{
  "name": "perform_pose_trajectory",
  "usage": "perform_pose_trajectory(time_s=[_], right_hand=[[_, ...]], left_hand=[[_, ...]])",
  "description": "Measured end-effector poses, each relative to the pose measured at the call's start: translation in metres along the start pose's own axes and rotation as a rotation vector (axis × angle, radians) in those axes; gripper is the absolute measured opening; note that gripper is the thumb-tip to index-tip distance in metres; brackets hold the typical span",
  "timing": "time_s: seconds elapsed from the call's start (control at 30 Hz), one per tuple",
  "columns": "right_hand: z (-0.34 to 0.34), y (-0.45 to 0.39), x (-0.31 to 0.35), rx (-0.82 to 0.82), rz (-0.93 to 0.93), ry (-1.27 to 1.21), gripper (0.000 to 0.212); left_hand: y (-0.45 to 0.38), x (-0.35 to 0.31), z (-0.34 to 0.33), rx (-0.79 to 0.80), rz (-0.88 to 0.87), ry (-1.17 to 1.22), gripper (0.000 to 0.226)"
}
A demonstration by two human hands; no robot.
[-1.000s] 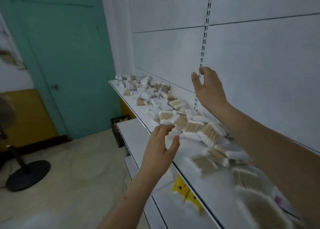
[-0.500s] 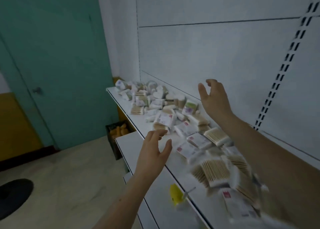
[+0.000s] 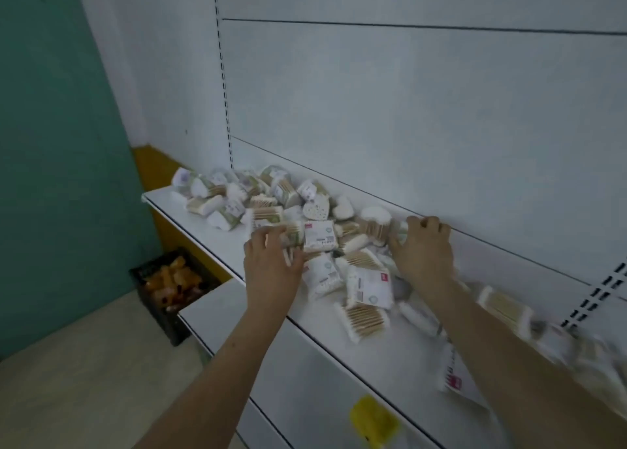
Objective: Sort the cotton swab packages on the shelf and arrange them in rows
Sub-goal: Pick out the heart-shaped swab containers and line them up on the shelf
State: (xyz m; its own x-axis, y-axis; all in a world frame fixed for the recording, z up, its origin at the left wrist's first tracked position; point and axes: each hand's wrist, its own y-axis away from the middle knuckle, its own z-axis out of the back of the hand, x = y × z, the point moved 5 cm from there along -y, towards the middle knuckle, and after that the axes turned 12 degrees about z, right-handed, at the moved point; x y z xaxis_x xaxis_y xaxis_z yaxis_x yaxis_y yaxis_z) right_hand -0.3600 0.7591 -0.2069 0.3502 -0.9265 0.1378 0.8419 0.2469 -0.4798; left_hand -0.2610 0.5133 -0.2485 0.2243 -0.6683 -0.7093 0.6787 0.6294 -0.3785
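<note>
A white shelf (image 3: pixel 190 199) runs along a pale panelled wall, with a teal door at left. The left hand (image 3: pixel 269 265) rests on the heaped cotton swab packages (image 3: pixel 319 235), fingers curled round one pack. The right hand (image 3: pixel 422 250) presses on the heap near the wall, fingers bent; what it grips cannot be made out. Packs at far right blur.

The scene is dimly and evenly lit, with a cool grey-blue cast; no light source or glare is seen. Only faint, soft shadows are cast on the shelf (image 3: pixel 217 231). Strong motion blur is shown at the lower right, where the packages (image 3: pixel 576 350) are smeared. Straight lines are bent towards the edges by wide-angle distortion.
</note>
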Motion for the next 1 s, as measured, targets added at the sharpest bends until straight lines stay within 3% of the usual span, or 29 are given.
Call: perform_pose_trajectory(time_s=[0.2,0.43,0.53,0.6,0.77,0.9,1.0], right_hand=[[-0.005,0.001,-0.008,-0.003,-0.064,0.014,0.057],[0.001,0.005,-0.026,-0.031,-0.131,-0.116,0.066],[0.004,0.01,-0.035,0.014,-0.154,-0.212,0.058],[0.011,0.014,-0.035,-0.001,-0.151,-0.307,0.048],[0.061,0.025,-0.047,-0.213,-0.244,-0.454,0.036],[0.113,0.058,-0.07,-0.372,-0.393,-0.889,0.02],[0.15,0.092,-0.102,-0.514,-0.558,-1.16,0.02]], left_hand=[[-0.036,0.014,-0.023,0.077,-0.033,-0.085,0.06],[-0.044,0.018,-0.019,-0.023,-0.104,-0.094,0.042],[-0.041,0.016,-0.016,-0.018,-0.118,-0.088,0.041],[-0.038,0.007,-0.006,-0.002,-0.154,0.055,0.04],[-0.016,-0.057,0.017,0.155,-0.202,0.546,0.034],[0.02,-0.124,0.001,0.308,-0.246,0.708,0.037],[0.068,-0.171,-0.019,0.519,-0.18,0.797,0.047]])
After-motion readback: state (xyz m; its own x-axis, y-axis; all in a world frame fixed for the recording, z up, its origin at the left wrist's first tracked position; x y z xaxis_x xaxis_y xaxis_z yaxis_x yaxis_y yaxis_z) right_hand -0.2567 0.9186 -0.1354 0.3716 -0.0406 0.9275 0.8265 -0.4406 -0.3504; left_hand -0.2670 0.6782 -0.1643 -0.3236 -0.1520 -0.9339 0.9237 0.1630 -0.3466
